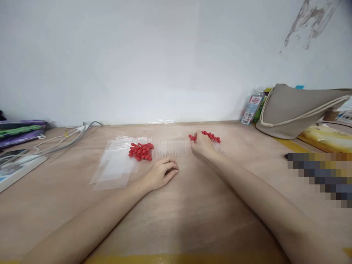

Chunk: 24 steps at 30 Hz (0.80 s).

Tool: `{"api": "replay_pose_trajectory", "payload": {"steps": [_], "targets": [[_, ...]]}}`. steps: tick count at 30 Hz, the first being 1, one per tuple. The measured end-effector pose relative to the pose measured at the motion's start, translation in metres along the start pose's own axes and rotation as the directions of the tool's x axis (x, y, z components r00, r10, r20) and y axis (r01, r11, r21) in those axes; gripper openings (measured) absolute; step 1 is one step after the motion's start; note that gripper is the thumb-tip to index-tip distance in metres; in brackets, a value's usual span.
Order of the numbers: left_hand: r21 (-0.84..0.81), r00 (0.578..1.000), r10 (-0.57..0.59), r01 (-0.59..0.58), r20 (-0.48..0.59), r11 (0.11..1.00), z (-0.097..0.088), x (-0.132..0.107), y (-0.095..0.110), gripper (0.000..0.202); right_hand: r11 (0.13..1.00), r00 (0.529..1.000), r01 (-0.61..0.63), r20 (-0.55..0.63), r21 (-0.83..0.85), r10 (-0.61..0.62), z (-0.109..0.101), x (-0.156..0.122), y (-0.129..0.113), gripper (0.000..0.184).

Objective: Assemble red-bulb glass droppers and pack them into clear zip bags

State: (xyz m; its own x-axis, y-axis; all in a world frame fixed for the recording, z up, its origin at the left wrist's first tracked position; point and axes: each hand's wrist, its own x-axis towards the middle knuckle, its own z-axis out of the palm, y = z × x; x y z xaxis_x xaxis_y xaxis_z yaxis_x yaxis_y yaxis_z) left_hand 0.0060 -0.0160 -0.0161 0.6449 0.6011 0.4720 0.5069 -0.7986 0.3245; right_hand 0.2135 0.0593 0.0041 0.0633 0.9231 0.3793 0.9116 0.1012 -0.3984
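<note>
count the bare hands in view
2: the left hand, loosely curled in front of the row of clear tubes, and the right hand, at the red bulbs farther right. No others show.

The bulbs (140, 151) are solid red, the tubes (172, 147) and sleeves (114, 163) colourless. The counter (187, 220) is pinkish brown with a yellow strip (137, 259); the wall (137, 62) pale grey, blotched brown. The bag (290, 108) is taupe, its cord (308, 115) cream; the packet (326, 138) yellow and white.
</note>
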Motion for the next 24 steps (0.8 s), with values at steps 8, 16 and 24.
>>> {"api": "replay_pose_trajectory", "payload": {"steps": [8,16,24], "targets": [[0.011,0.999,-0.018,0.017,0.05,1.0,0.0,-0.001,-0.002,0.014,0.973,0.99,-0.046,0.119,-0.224,0.074,0.019,0.009,-0.013,0.023],[0.007,0.999,-0.008,0.008,0.044,1.0,0.0,0.0,-0.002,0.013,0.977,0.982,-0.063,0.16,-0.205,0.097,0.015,0.004,-0.02,0.029],[0.005,0.998,-0.009,0.009,0.054,1.0,0.0,0.003,-0.002,0.013,0.978,0.957,-0.114,0.244,-0.175,0.156,0.014,0.007,-0.03,0.029]]}}
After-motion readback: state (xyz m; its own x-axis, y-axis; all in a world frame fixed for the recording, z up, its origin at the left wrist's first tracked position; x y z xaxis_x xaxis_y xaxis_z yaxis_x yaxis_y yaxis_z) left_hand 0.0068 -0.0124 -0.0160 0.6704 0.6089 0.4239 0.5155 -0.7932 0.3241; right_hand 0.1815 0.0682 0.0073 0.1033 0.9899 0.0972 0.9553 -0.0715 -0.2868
